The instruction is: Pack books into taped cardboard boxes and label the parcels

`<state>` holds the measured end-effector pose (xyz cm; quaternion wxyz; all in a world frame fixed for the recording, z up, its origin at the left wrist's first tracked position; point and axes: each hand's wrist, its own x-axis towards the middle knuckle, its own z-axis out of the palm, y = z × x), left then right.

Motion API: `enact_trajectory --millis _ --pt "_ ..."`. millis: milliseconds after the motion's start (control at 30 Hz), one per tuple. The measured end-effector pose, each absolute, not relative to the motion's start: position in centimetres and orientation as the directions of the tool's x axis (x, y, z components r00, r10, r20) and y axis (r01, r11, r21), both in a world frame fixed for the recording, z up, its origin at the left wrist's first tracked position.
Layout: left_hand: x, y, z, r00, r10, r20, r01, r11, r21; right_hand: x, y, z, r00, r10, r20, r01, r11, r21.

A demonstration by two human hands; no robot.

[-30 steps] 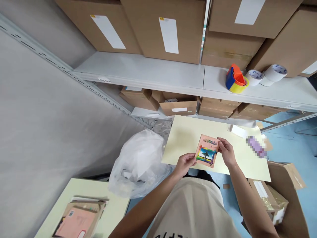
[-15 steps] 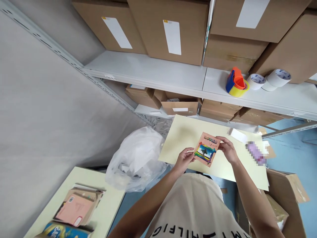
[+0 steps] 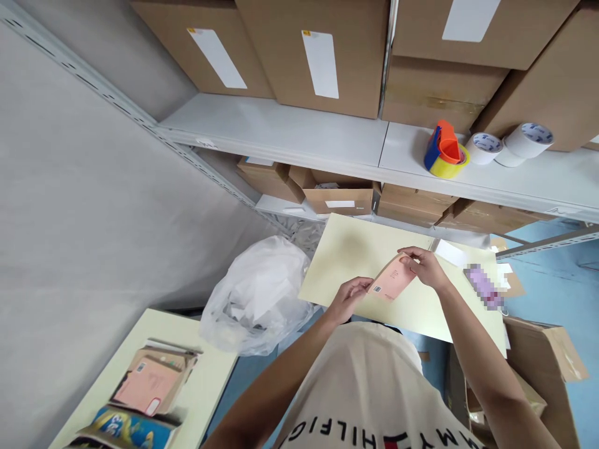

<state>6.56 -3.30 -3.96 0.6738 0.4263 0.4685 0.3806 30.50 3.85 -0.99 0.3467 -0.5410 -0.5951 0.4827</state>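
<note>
From the head camera, looking down past my chest, I have a pink card held between both hands. My left hand pinches its lower left corner, right beside a small barcode label. My right hand is closed over the upper right end, thumb underneath as far as I can tell. The hands are apart, one at each end. The card tilts with its plain side up, and it hangs in the air just above the pale yellow desk, not touching it.

I judge the card light, thin and fairly stiff, like a slim printed booklet. It would crease if bent hard, and its smooth face could slide under dry fingers, so the corners and short edges are the sound places to grip.

Left of the card, and lower, sits a crumpled white plastic bag. Above the card runs a white shelf loaded with cardboard boxes. A tape dispenser and tape rolls stand up and to the right of the card. Far down to its left, an open carton holds more pink items.
</note>
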Motion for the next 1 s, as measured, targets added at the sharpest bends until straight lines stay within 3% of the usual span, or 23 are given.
enact_trajectory --millis 167,333,733,1000 --pt "7.3 -3.6 -4.5 0.131 0.941 -0.312 -0.045 0.320 0.946 30.9 3.7 -0.7 -0.167 0.960 -0.224 0.183 -0.194 -0.964" --pt "7.5 -4.2 -4.8 0.050 0.893 -0.448 -0.163 0.450 0.878 33.3 2.6 -0.5 -0.180 0.935 -0.305 0.120 -0.287 -0.950" --pt "8.0 -4.5 -4.5 0.079 0.852 -0.517 -0.227 0.520 0.823 33.1 1.7 -0.9 -0.046 0.955 -0.292 0.061 -0.289 -0.955" --pt "7.9 -5.1 -4.3 0.092 0.838 -0.538 -0.291 0.540 0.790 33.6 1.6 -1.5 -0.059 0.962 -0.268 0.063 -0.264 -0.962"
